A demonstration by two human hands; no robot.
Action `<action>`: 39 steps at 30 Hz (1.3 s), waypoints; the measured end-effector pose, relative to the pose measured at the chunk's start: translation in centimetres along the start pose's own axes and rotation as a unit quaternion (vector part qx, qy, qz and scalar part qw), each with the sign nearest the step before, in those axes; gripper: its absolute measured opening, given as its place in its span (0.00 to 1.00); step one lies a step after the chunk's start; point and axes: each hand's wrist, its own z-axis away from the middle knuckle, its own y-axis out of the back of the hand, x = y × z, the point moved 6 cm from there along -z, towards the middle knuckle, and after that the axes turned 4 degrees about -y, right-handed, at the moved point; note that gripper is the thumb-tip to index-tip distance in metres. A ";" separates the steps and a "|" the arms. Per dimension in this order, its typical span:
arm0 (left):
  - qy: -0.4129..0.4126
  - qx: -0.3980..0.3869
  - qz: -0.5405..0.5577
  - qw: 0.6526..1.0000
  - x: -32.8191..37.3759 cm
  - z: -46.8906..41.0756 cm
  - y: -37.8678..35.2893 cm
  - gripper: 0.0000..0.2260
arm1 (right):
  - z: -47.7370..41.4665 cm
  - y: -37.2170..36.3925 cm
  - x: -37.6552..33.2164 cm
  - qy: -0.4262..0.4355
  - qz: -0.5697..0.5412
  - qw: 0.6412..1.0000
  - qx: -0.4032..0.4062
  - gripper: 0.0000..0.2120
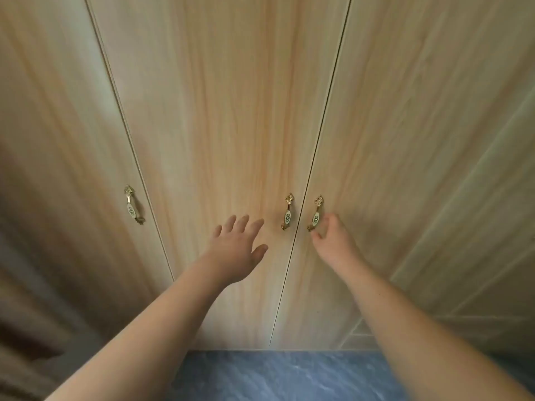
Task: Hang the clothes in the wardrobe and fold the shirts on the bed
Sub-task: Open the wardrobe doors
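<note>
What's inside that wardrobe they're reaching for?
Nothing inside shows. The wardrobe doors are shut, so the contents are hidden. Only the wood fronts and three brass handles are visible: the right hand is at one handle, and the left hand reaches open toward the next handle.

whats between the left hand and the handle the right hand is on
In the head view, the middle door's handle and the door seam lie between the left hand and the right hand.

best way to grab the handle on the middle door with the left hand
Hook the fingers behind the oval middle of the middle door handle, coming from its left, where the open left hand already is. It is a raised upright bar fixed at both ends, so the centre probably leaves finger room.
</note>
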 end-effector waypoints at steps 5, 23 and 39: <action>0.034 -0.007 0.017 0.999 -0.5 -2.7 -1.1 0.28 | -5.8 -1.4 0.3 -0.071 -0.046 0.996 0.013 0.12; -0.101 -0.078 0.145 0.981 10.3 -0.1 -8.3 0.25 | 10.2 3.1 8.7 -0.056 -0.103 0.990 0.083 0.17; -0.265 -0.100 0.087 0.955 37.4 6.9 -8.2 0.26 | 22.3 23.5 26.5 -0.188 -0.103 0.976 0.021 0.23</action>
